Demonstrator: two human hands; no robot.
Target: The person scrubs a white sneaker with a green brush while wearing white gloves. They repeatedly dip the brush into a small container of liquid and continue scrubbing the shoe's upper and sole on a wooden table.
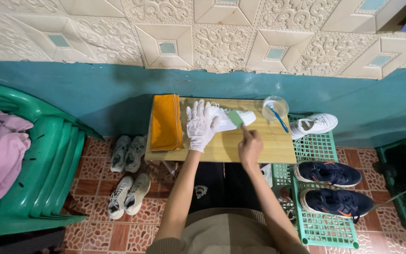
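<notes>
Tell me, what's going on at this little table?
A person is cleaning a white shoe on a small wooden table. The gloved left hand steadies the shoe, while the bare right hand holds a green brush against it. An orange cloth lies at the table's left, and a clear cup with a blue toothbrush stands at its right. Another white shoe and two navy shoes sit on a green rack.

cloth point(166, 122) left of shoe point(231, 118) (on table point(269, 148))
</notes>
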